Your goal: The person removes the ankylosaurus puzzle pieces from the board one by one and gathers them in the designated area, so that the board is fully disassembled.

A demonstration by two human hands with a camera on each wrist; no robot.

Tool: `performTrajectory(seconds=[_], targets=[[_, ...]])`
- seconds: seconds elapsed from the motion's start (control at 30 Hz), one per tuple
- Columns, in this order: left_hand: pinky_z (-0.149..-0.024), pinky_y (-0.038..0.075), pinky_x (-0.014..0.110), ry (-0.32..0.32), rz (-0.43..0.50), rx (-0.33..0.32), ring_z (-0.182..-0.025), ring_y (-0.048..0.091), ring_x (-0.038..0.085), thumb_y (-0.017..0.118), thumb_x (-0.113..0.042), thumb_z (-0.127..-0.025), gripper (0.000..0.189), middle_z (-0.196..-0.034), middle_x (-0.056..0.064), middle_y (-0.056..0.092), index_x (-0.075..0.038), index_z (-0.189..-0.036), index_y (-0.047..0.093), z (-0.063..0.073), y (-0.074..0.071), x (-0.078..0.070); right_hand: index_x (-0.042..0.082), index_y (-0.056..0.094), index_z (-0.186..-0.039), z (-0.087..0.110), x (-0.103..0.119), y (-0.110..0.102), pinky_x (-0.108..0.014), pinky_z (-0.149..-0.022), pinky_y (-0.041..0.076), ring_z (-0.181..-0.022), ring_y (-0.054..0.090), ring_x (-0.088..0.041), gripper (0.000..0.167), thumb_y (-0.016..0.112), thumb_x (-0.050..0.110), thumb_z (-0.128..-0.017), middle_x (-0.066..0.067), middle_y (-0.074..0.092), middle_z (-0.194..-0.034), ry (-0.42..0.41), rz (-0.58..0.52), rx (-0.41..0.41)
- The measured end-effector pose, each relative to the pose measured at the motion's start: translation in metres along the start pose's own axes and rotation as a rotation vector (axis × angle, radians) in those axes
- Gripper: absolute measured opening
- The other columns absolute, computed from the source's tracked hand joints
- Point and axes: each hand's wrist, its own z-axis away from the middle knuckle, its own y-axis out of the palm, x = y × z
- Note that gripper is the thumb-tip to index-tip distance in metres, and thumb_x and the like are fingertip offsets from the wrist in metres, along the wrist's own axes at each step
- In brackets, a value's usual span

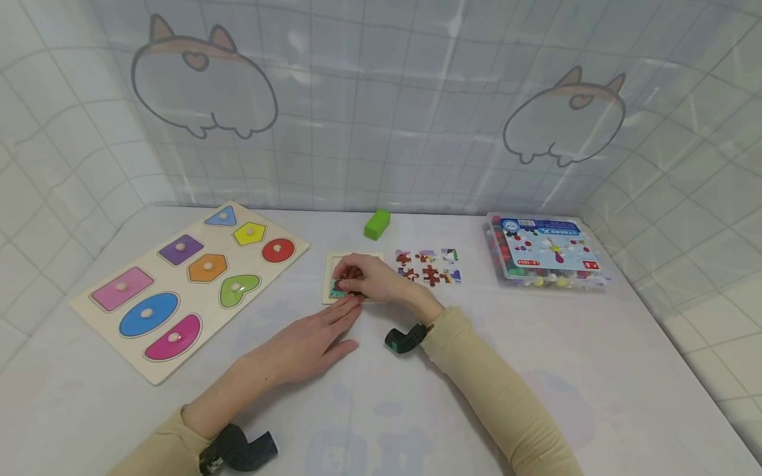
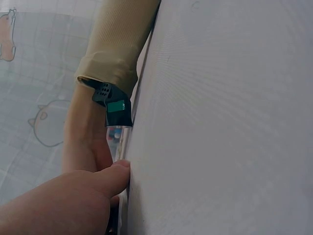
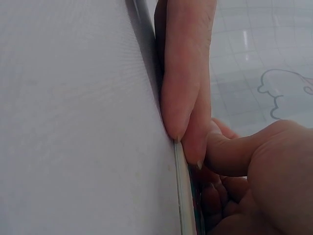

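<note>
Left hand [image 1: 313,340], fingers straight, touches pale square wooden puzzle tray [image 1: 327,279] at six o'clock | right hand [image 1: 376,277] curls over it, grip hidden | flat reddish-brown jigsaw pieces [image 1: 431,275] at tray's three o'clock

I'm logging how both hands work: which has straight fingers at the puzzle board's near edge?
The left hand: its straight fingers meet the near edge of the puzzle board, whereas the right hand reaches over the board with its fingers bent.

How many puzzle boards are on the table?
2: the shape board at the left, and the small board at the centre, partly hidden by the right hand.
</note>
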Motion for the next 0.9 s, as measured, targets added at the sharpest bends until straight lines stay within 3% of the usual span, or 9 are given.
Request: performTrajectory(seconds=[0.2,0.67,0.9], targets=[[-0.117,0.035,0.044,0.014,-0.002,-0.011,-0.151,0.027,0.023,0.054,-0.043,-0.102,0.068,-0.165,0.008,0.026,-0.006,-0.156,0.033,-0.002,0.000,0.000,0.009,0.064,-0.108,0.001,0.000,-0.001,-0.020,-0.072,0.047,-0.080,0.055,-0.011,0.011,0.062,0.015,-0.100,-0.002,0.062,-0.090,0.003,0.001,0.000],[-0.116,0.036,0.044,0.036,-0.003,-0.017,-0.151,0.027,0.023,0.055,-0.042,-0.102,0.069,-0.164,0.009,0.027,-0.006,-0.156,0.033,-0.004,-0.001,-0.001,0.008,0.064,-0.110,0.004,0.001,-0.006,-0.018,-0.072,0.049,-0.081,0.057,-0.011,0.012,0.058,0.014,-0.102,-0.004,0.064,-0.094,0.029,-0.021,-0.003],[-0.117,0.035,0.044,0.041,0.007,-0.037,-0.152,0.025,0.022,0.054,-0.043,-0.102,0.069,-0.165,0.007,0.024,-0.007,-0.156,0.032,0.000,0.001,0.003,0.010,0.065,-0.109,0.012,0.009,-0.017,-0.022,-0.084,0.050,-0.091,0.060,-0.012,0.013,0.057,0.018,-0.103,-0.002,0.066,-0.099,0.050,-0.082,-0.042]])
